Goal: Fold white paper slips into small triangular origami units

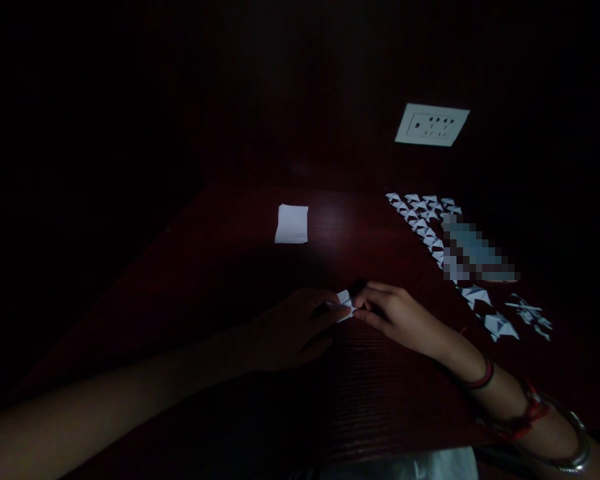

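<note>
A small folded white paper is held between both hands, just above the dark red table. My left hand pinches its left side with thumb and fingers, mostly in shadow. My right hand grips the right edge between thumb and fingertips. Beyond them lies a stack of square white paper sheets. To the right, rows of small folded paper pieces stand on the table, with two larger-looking folded pieces nearer to me.
A blurred-out flat object lies beside the rows. Small white paper scraps are at the right. A wall socket sits above the dark table. Something pale and shiny shows below the table's near edge.
</note>
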Available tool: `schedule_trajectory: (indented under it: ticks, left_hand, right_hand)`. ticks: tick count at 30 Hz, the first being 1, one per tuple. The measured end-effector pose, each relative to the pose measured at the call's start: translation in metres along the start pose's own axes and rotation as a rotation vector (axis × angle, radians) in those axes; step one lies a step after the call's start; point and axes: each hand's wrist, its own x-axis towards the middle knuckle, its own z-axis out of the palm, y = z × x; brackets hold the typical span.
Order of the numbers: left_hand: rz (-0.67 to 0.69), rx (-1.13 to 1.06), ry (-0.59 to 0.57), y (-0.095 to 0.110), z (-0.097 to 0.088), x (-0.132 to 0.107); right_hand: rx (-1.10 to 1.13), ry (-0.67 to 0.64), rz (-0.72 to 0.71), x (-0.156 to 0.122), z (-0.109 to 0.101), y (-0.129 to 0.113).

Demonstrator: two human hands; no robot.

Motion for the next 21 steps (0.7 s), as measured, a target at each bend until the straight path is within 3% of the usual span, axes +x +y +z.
schedule_trajectory:
  ticks: [21]
  left_hand:
    - [-0.053, 0.061, -0.107, 0.0047, -0.0041, 0.0024]
  right_hand:
    - [0.139, 0.111, 0.048, 0.0021, 0.0040, -0.0079]
